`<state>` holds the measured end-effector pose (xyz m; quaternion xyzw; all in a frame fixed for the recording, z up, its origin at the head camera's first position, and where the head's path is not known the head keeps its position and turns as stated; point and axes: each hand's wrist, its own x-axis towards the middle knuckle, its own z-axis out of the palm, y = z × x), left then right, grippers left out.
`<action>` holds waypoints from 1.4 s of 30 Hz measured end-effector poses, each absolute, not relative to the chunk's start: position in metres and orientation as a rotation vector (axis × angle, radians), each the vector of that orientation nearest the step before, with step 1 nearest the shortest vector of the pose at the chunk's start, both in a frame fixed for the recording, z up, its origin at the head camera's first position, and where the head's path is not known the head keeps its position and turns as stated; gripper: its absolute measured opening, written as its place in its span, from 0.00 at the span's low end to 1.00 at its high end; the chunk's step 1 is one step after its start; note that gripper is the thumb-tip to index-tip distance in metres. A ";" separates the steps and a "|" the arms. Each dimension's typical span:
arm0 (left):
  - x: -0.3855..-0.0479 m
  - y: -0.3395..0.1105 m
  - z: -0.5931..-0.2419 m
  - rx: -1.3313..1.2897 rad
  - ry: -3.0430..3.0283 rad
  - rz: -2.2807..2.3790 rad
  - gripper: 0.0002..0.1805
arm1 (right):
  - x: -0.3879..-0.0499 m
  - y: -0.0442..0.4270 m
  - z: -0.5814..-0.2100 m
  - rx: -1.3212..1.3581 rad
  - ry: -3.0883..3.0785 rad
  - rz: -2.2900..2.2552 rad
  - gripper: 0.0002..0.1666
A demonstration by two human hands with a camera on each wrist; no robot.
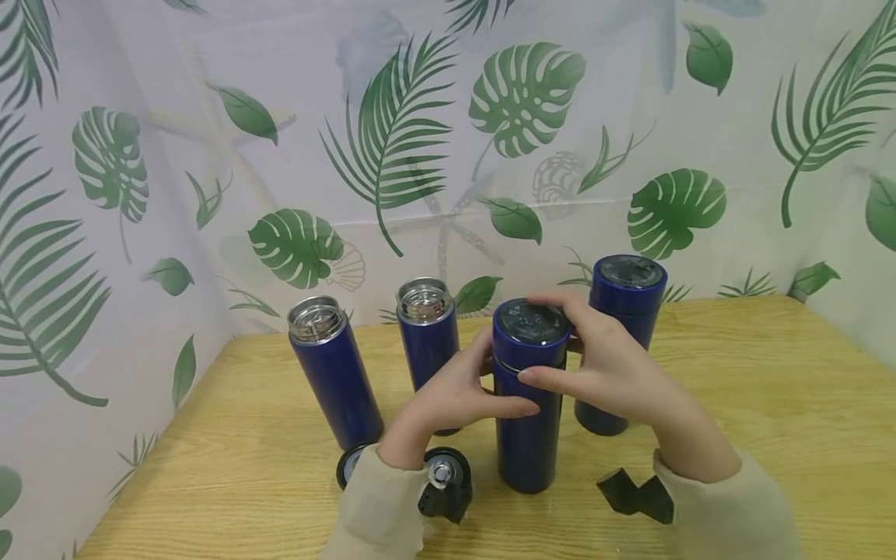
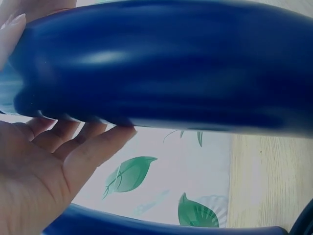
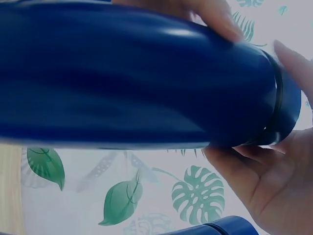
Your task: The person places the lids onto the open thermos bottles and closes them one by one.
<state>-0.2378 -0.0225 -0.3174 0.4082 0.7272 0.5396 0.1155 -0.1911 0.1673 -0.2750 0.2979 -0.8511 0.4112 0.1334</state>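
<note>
A dark blue thermos (image 1: 528,443) stands on the wooden table with its lid (image 1: 535,323) on top; small lit marks show on the lid's black face. My left hand (image 1: 465,385) grips the body just below the lid, thumb in front and fingers behind. Around the lid my right hand (image 1: 605,362) curls, its thumb near the seam and a finger at the top rim. In the left wrist view the blue body (image 2: 161,68) spans the picture above my left palm. The right wrist view shows the lid seam beside my right hand (image 3: 274,181).
Two lidless blue thermoses (image 1: 339,389) (image 1: 430,350) with steel necks stand to the left. A lidded one (image 1: 626,303) is behind my right hand. Two loose lids (image 1: 442,467) (image 1: 346,465) lie by my left sleeve, one partly hidden. A leaf-print cloth (image 1: 392,155) hangs behind the table.
</note>
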 end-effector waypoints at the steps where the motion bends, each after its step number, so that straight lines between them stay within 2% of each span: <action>1: -0.238 -0.023 -0.318 1.194 2.137 1.578 0.46 | -0.191 0.167 -0.275 0.859 -2.456 1.199 0.41; 7: -0.238 -0.022 -0.319 1.209 2.147 1.578 0.47 | -0.193 0.167 -0.277 0.864 -2.385 1.199 0.35; 17: -0.238 -0.022 -0.318 1.221 2.140 1.579 0.47 | -0.197 0.173 -0.279 1.090 -2.335 1.223 0.31; 27: -0.241 -0.023 -0.319 1.253 2.136 1.539 0.46 | -0.191 0.161 -0.278 0.768 -2.402 1.040 0.35; 37: -0.239 -0.022 -0.319 1.225 2.121 1.558 0.45 | -0.190 0.165 -0.276 0.888 -2.399 1.072 0.33; 42: -0.240 -0.023 -0.320 1.256 2.131 1.548 0.45 | -0.189 0.161 -0.277 0.788 -2.411 1.069 0.36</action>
